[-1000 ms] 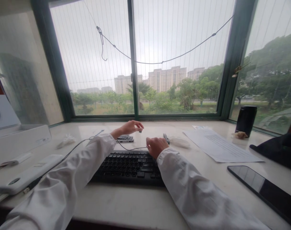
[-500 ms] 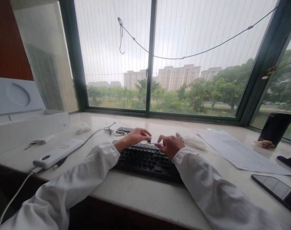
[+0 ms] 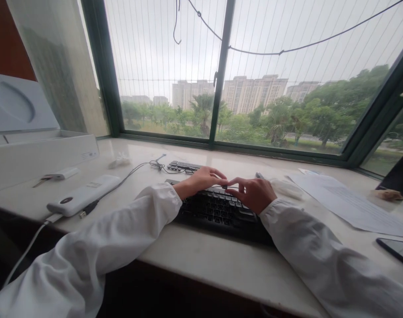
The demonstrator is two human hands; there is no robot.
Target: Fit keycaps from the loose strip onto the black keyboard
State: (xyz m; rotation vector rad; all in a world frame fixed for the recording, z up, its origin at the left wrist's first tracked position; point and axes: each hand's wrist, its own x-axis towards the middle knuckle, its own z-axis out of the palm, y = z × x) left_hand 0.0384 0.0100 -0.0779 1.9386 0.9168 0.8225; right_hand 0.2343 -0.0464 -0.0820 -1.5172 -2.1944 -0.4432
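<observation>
Over the keyboard (image 3: 221, 208), at desk (image 3: 201, 260) centre, left hand (image 3: 201, 179) & right hand (image 3: 252, 194) meet fingertip to fingertip, fingers of both pinched shut on a small dark plug (image 3: 225, 187). Thin cable (image 3: 135, 170) trails off toward 10 o'clock. Plug's prob. light, rigid, a bit slick; cable limp. Best gripped by the plug body, not the wire.

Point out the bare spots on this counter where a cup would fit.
Bare marble lies in front of the black keyboard along the near edge, and between the white power bank and the left sleeve. A strip under the window is free too. Crowded: around both hands, and the right side with white paper sheets.
</observation>
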